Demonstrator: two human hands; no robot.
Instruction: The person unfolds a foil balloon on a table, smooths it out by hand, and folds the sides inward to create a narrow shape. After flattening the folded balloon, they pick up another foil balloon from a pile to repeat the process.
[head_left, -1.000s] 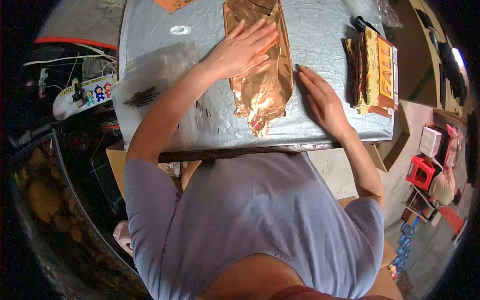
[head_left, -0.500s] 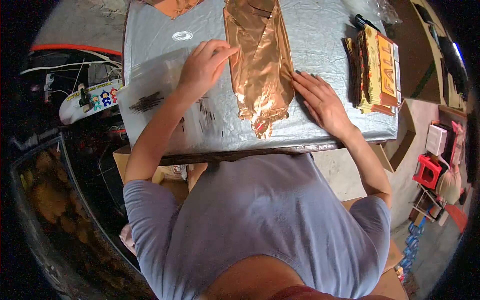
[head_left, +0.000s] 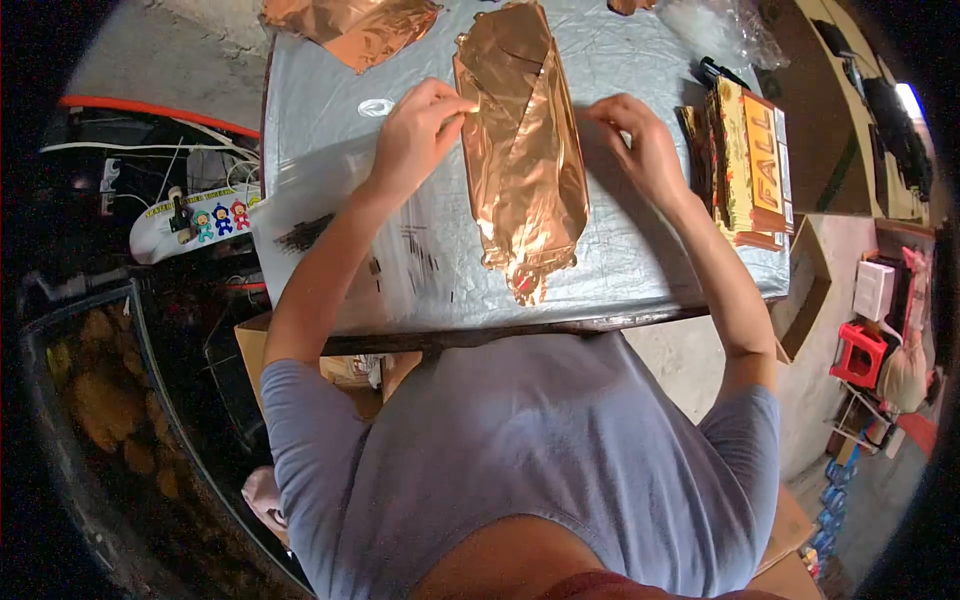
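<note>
A flat, folded copper-coloured foil balloon point(head_left: 525, 180) lies lengthwise on the silver-covered table point(head_left: 330, 70), its scalloped end with a small red mark towards me. At its left edge, my left hand point(head_left: 418, 130) has thumb and forefinger pinched on the foil. Across from it, my right hand point(head_left: 645, 145) is raised with curled fingers, the fingertips closed at the foil's right edge. Clear plastic sleeves point(head_left: 410, 250) with dark print lie beneath and beside my left forearm.
A stack of printed "FALL" packs point(head_left: 750, 165) stands at the right, a black object point(head_left: 725, 72) behind it. More copper foil point(head_left: 360, 30) lies at the far left, crumpled clear plastic point(head_left: 715, 30) at the far right. A skateboard deck point(head_left: 195, 225) is beyond the left edge.
My right hand has lifted from lying flat beside the foil and moved up along its right edge, fingers now curled. My left hand stays at the left edge. The view has shifted slightly.
</note>
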